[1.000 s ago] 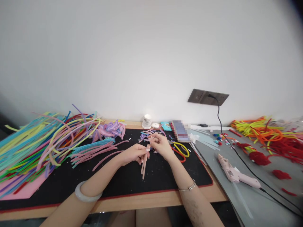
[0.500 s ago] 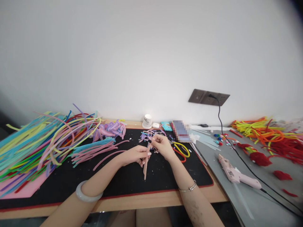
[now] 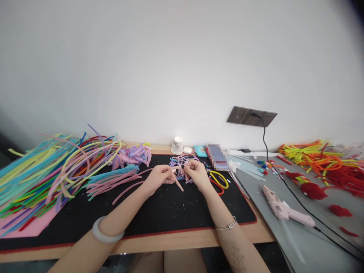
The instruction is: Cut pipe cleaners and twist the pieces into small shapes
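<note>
Pink stems swung up rightward; left hand, right hand: grips pinching them. Cup print illegible.

A wooden tabletop bears a black mat beneath the fingers; left of them lie colourful fuzzy stems, right of them a yellow loop, beyond them a cup and small cut pieces, apparently purple and blue.

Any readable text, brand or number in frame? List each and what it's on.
None legible.
White cup: dark marking, too small to read.
Light-blue packet: markings, too small to read.
Phone-like item: pixelated, unreadable.
Clear plastic bag, far right: reddish marks, too blurred.
</note>
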Available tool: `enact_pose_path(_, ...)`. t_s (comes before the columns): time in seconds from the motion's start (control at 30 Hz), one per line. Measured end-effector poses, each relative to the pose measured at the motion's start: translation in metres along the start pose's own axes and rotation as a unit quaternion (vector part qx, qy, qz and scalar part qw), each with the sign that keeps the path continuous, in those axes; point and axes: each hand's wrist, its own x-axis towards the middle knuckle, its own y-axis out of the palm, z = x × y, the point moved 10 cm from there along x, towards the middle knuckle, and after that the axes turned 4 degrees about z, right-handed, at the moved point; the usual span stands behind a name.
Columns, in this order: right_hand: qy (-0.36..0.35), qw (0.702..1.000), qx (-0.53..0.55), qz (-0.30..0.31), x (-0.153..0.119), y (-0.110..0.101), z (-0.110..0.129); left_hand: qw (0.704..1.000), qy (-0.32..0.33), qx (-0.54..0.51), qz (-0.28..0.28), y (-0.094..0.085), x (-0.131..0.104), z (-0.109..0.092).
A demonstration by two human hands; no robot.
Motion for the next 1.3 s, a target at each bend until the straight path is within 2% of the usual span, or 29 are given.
enact_pose_path(0.2, 0.0, 1.0, -0.026, -0.008, -0.002, 0.0, 0.003, 0.996, 0.031, -0.013, -0.078, -0.015, -0.002, -0.008)
enact_pose_path(0.43, 0.034, 0.998, -0.045, 0.012, -0.002, 0.003, -0.006, 0.991, 0.064, -0.012, -0.119, -0.026, -0.003, -0.015)
enact_pose_path(0.77, 0.033, 0.996, -0.069, 0.052, -0.002, 0.011, -0.006, 0.988, 0.093, 0.018, -0.125, -0.029, -0.003, -0.022)
enact_pose_path(1.0, 0.033, 0.995, -0.064, 0.076, -0.003, 0.015, -0.004, 0.986, 0.084, 0.007, -0.141, -0.033, -0.005, -0.025)
enact_pose_path(1.3, 0.055, 0.997, -0.026, 0.055, -0.003, 0.011, -0.011, 0.994, 0.076, 0.004, -0.084, -0.025, -0.001, -0.021)
